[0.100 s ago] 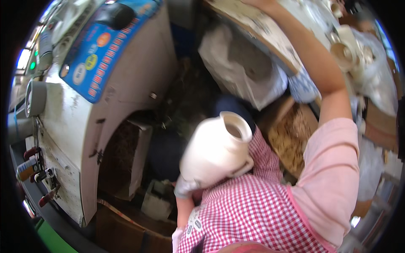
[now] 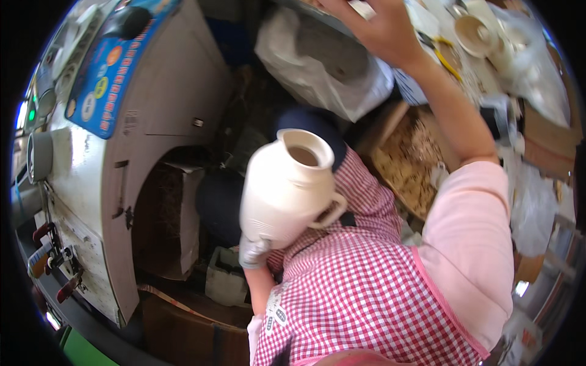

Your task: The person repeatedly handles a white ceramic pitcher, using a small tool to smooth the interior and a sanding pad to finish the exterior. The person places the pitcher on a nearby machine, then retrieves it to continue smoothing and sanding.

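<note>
- The jug [image 2: 284, 192] sits mid-view, tilted, its mouth toward 1 o'clock and its handle toward 4; a moment ago it leaned further over and sat lower in our view.
- The surroundings slide toward 10 o'clock too, so we read part of that shift as the head swinging.
- Our left hand [image 2: 254, 253], grey over the fingers, keeps its grip closed on the jug's lower end, at 7 o'clock.
- Our right hand [image 2: 390, 30], at 1 o'clock from the jug, comes further into view than before. The top edge cuts off its fingertips, so we cannot tell how open that grip is or whether it has hold of anything.
- For the work, we judge that the left alone steadies the jug, leaving the right free of it.
- Pliers [image 2: 450, 68] now show on the surface at 2 o'clock, just beside the right wrist.
- The cabinet [image 2: 177, 79] bounds us from 9 to 11 o'clock; the bag [image 2: 329, 73] hangs near 12:30, and the box [image 2: 408, 161] of scraps stands between 2 and 3.
- The apron [image 2: 348, 287] lies close at 5; we cannot tell whether the jug touches it.
- Our roomiest way looks to be the dark gap toward 11, between cabinet and bag.
</note>
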Available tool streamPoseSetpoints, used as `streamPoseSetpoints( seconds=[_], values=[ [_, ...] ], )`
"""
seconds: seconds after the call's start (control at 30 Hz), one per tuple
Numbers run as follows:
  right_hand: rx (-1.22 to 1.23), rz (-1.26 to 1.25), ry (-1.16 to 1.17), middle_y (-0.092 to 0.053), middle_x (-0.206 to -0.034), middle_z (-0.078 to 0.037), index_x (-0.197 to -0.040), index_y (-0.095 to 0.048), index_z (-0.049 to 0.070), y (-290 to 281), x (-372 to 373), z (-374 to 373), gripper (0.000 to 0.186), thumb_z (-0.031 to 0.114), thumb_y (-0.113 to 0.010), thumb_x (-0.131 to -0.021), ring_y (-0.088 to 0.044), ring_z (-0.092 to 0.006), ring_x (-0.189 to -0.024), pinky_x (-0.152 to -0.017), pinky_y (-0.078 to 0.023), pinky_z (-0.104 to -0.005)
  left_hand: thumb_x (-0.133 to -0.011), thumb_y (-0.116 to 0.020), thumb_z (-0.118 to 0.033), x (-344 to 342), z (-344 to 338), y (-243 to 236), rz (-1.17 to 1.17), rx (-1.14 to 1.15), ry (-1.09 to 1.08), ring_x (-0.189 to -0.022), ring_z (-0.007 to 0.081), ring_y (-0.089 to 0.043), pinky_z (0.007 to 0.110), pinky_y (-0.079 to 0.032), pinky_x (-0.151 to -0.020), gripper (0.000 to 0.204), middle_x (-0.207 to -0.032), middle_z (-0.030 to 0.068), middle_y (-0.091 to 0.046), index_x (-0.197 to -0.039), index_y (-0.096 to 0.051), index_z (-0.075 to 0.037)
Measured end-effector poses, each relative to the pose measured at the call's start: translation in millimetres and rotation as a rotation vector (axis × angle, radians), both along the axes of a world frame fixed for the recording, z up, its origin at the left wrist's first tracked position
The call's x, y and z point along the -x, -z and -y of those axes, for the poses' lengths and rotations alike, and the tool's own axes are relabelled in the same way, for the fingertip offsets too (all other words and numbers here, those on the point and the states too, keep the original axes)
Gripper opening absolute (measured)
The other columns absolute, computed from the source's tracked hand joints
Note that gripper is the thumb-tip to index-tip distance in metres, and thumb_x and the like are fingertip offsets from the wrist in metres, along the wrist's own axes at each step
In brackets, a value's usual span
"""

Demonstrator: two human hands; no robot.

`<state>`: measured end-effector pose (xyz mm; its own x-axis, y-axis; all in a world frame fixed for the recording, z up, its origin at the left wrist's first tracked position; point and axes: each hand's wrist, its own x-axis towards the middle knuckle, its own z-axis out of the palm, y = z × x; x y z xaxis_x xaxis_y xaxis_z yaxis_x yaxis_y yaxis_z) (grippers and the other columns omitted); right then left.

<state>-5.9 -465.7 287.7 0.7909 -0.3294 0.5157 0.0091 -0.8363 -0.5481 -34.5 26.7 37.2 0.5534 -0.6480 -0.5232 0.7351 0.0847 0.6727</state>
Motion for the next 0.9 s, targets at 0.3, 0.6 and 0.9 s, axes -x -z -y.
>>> streamPoseSetpoints(
  seconds=[0.3,0.6,0.9],
  values=[
    [-0.172,-0.775,0.488,-0.075,-0.093,-0.012,-0.108,-0.073,0.001,177,298,4,0.021,0.019,-0.066,-0.099,-0.07,-0.026,-0.084,-0.078,-0.055,-0.0375,-0.092,-0.077,-0.022,46,-3,-58,-0.036,0.178,-0.147,-0.137,0.0286,-0.052,0.05,-0.047,-0.112,0.083,-0.155,0.0138,-0.047,-0.159,-0.031,-0.002],
    [0.09,-0.528,0.709,-0.07,-0.107,-0.017,-0.102,-0.069,0.006,314,335,-14,0.017,0.02,-0.067,-0.093,-0.066,-0.0394,-0.101,-0.087,-0.054,-0.0487,-0.1,-0.068,-0.026,75,26,-104,-0.045,0.242,-0.459,-0.13,0.0217,-0.058,0.043,-0.051,-0.107,0.055,-0.146,0.0107,-0.056,-0.148,-0.049,-0.005],
    [0.011,-0.913,0.661,-0.067,-0.124,-0.017,-0.119,-0.066,0.009,290,317,-3,0.033,0.015,-0.068,-0.087,-0.064,-0.0406,-0.113,-0.091,-0.055,-0.0513,-0.104,-0.063,-0.028,76,63,-143,-0.028,0.217,-0.516,-0.131,0.0251,-0.059,0.046,-0.049,-0.111,0.053,-0.142,0.0133,-0.059,-0.148,-0.047,-0.004]
  ],
)
